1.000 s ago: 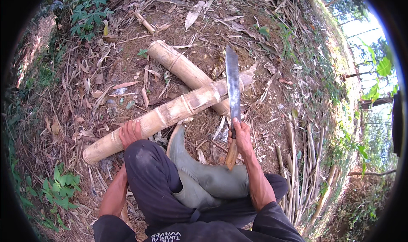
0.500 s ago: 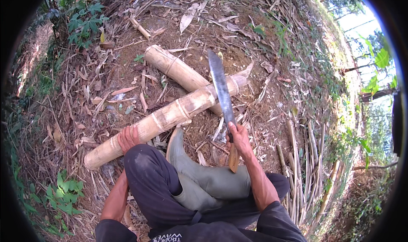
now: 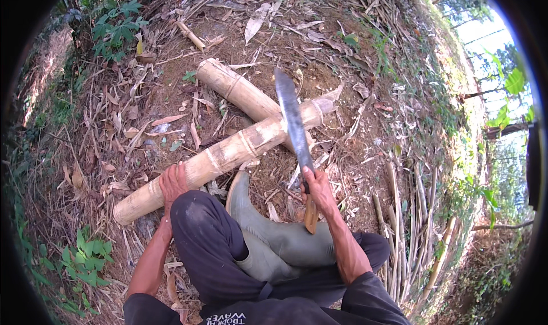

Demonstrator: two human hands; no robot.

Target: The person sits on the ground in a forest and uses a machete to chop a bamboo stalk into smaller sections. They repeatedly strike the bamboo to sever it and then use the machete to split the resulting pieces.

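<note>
A thick, pale bamboo pole [image 3: 234, 152] lies slantwise before me, its far right end split to a ragged point. Near its lower left end my left hand [image 3: 173, 182] is wrapped over it. Beneath it crosses a second bamboo piece [image 3: 237, 88], resting on the ground. My right hand [image 3: 319, 189] grips a machete [image 3: 292, 111] around the upper part of its wooden handle. The long dark blade points away from me and overlaps the pole's right part; whether it touches the bamboo I cannot tell.
My green rubber boots [image 3: 285, 242] are close below the pole, with my dark-trousered knee [image 3: 200, 219] beside my left hand. Several thin sticks [image 3: 394, 228] lie at the right. Dry leaves and a short bamboo bit [image 3: 190, 35] litter the ground; green plants [image 3: 83, 256] grow at left.
The machete and my right hand have shifted slightly left, the blade a little more tilted. My left hand keeps its hold, and the bamboo has barely moved.
</note>
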